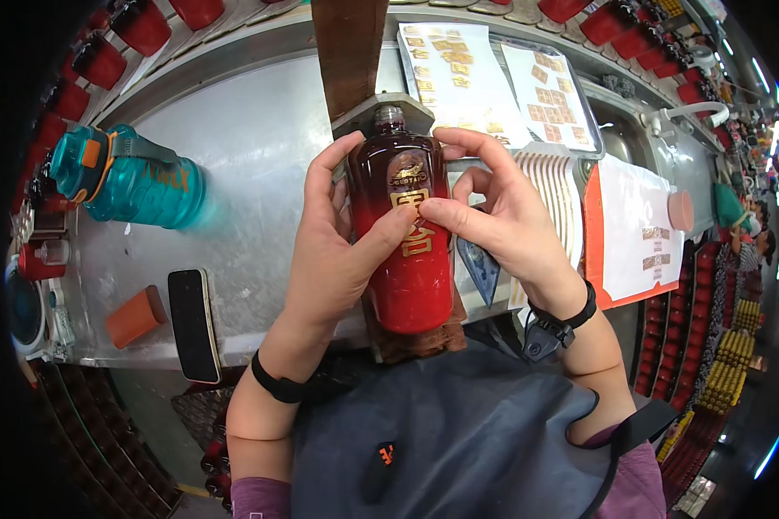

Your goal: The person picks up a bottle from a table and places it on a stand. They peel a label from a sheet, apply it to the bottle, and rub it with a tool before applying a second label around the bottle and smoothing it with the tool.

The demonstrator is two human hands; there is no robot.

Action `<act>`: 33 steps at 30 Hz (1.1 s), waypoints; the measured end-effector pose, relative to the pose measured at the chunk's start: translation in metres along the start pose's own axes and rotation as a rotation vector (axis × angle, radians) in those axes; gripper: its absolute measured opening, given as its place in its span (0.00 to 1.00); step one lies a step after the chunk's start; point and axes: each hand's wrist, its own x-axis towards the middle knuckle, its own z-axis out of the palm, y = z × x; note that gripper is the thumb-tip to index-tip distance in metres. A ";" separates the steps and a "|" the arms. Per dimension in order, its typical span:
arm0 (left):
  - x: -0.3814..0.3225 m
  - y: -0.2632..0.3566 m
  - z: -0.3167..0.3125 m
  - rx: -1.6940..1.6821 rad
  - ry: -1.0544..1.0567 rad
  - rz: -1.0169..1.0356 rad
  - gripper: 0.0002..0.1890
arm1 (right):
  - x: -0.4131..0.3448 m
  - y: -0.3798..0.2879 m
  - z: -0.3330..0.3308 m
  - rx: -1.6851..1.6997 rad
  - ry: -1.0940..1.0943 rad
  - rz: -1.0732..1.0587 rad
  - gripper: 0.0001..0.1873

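A glass bottle [406,285], fading from dark maroon at its neck to bright red at its base, lies before me with the neck pointing away. Gold raised-looking characters and an emblem run down its front. My left hand [337,240] wraps the bottle's left side, its thumb pressed on the gold lettering. From the right, my right hand [503,214] holds the bottle's shoulder with its fingers, and its thumb tip rests on the same lettering, meeting the left thumb. Under the base is a brown cloth [422,340]. A metal bracket [419,117] stands around the neck.
Decal sheets [461,78] and a tray [594,123] lie at the back right. Nearer are layered striped strips [548,194], a blue pointed tool [480,272] and an orange-edged folder [597,233]. A teal water bottle [149,181], a phone [193,324] and an orange block [133,318] occupy the left.
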 end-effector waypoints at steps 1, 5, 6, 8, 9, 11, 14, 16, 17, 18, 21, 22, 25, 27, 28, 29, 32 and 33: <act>0.000 0.000 0.000 0.005 -0.004 -0.002 0.39 | 0.000 -0.001 0.000 0.006 0.007 -0.009 0.36; 0.001 -0.001 0.000 0.009 -0.008 0.004 0.40 | -0.001 -0.003 -0.001 0.022 -0.015 0.026 0.35; 0.001 -0.001 0.000 0.007 -0.005 0.004 0.40 | -0.001 -0.004 -0.001 0.028 -0.024 0.030 0.35; 0.001 -0.001 0.000 0.003 -0.009 0.004 0.40 | -0.001 -0.005 -0.002 0.032 -0.026 0.046 0.35; 0.001 -0.002 0.000 -0.008 -0.007 0.001 0.41 | -0.001 -0.005 -0.002 0.039 -0.030 0.062 0.35; 0.001 -0.002 -0.001 0.004 -0.019 0.018 0.39 | -0.001 -0.006 -0.002 0.051 -0.028 0.067 0.35; 0.002 0.000 -0.006 -0.020 -0.020 -0.012 0.34 | -0.001 -0.006 -0.001 0.102 -0.012 0.084 0.35; 0.002 0.000 -0.009 -0.075 -0.035 -0.016 0.27 | 0.000 -0.005 0.001 0.134 -0.001 0.094 0.36; 0.002 0.000 -0.010 -0.073 -0.034 -0.007 0.27 | 0.000 -0.004 0.001 0.062 -0.010 0.073 0.37; 0.002 -0.001 -0.010 -0.053 -0.034 -0.016 0.28 | 0.001 -0.003 0.001 -0.009 -0.020 0.051 0.38; 0.002 -0.003 -0.010 -0.042 -0.030 -0.009 0.29 | 0.002 -0.003 0.002 -0.040 -0.027 0.055 0.40; 0.002 -0.004 -0.010 -0.046 -0.034 0.005 0.29 | 0.002 -0.004 0.002 -0.038 -0.036 0.049 0.40; 0.002 -0.004 -0.011 -0.060 -0.044 0.002 0.30 | 0.001 -0.006 0.003 0.045 -0.044 0.090 0.40; 0.002 -0.004 -0.012 -0.059 -0.044 -0.004 0.30 | 0.001 -0.008 0.003 0.083 -0.046 0.106 0.40; 0.001 -0.004 -0.013 -0.064 -0.051 -0.010 0.30 | 0.000 -0.009 0.003 0.076 -0.053 0.113 0.40; 0.001 -0.005 -0.013 -0.057 -0.046 -0.010 0.30 | 0.000 -0.009 0.003 0.097 -0.049 0.122 0.40; 0.002 -0.006 -0.013 -0.063 -0.048 -0.006 0.30 | 0.001 -0.010 0.003 0.124 -0.053 0.138 0.39; 0.002 -0.007 -0.013 -0.060 -0.053 0.002 0.29 | 0.001 -0.010 0.003 0.132 -0.058 0.143 0.39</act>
